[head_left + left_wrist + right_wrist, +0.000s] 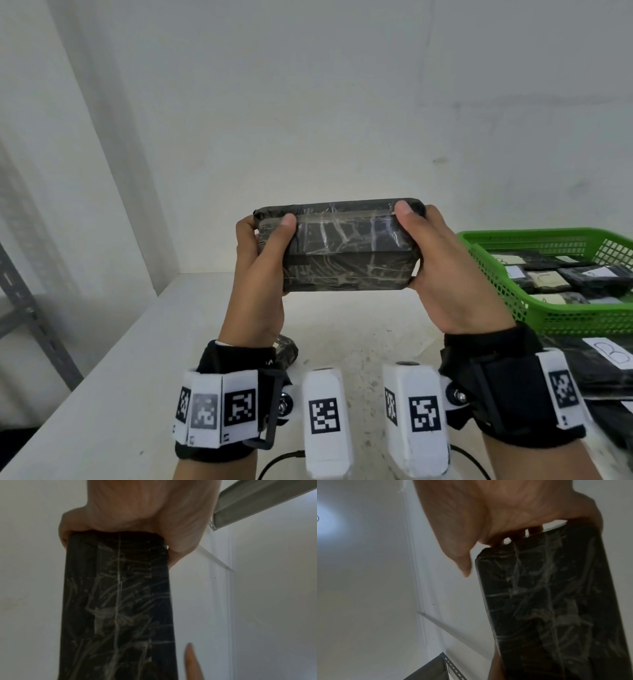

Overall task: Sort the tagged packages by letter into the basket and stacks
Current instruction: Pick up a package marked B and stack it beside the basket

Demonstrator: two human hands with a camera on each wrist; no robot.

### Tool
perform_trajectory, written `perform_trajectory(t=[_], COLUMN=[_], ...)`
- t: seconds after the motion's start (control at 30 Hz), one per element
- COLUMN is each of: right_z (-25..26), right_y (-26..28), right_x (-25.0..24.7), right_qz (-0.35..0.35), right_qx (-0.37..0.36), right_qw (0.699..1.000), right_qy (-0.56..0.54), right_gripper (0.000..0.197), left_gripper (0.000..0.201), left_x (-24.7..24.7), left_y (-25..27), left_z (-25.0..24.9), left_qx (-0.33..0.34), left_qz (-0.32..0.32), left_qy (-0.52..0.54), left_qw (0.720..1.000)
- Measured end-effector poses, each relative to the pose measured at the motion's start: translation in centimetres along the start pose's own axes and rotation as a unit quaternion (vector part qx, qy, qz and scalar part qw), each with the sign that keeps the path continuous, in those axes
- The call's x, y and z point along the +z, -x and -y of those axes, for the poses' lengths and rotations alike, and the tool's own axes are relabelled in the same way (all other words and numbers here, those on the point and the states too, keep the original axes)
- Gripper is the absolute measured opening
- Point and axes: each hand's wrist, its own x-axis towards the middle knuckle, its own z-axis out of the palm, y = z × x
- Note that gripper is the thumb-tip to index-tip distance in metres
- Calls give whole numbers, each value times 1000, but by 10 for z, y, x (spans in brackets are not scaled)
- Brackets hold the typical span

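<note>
A black package [346,246] wrapped in clear tape is held up in the air above the white table [144,359], its tag not visible. My left hand [263,253] grips its left end, thumb on the near face. My right hand [442,263] grips the right end the same way. The left wrist view shows the package [118,601] running away from the palm [145,513]; the right wrist view shows the package [556,601] under the right hand [505,513]. A green basket [507,291] at the right holds several tagged black packages [596,277].
A flat black package with a white tag marked B [609,358] lies on the table below the basket. Another dark package [286,349] lies partly hidden behind my left wrist. A grey metal rack post [30,318] stands at the left. White walls close the back.
</note>
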Motion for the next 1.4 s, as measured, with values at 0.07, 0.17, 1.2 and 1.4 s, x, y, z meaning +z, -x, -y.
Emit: perform_trajectory(t=[0.07,0.17,1.2,1.4], right_z=[0,-2,-10,-9], right_y=[1,1,-3,-5], right_x=[2,4,-2,-9], right_qz=[-3,-34,-33,-22], right_qx=[5,-18,-34,-27], right_qw=[1000,999,999,999], right_qy=[16,7,14,20], right_gripper=[79,63,77,77], left_gripper=[17,28,77,77], left_x=[0,2,6,4], left_y=[0,2,4,4], left_z=[0,-3,9,7], left_qx=[9,16,47,29], left_qz=[7,19,-2,25], left_qy=[-5,-6,-25,-45], left_qw=[1000,1000,999,998])
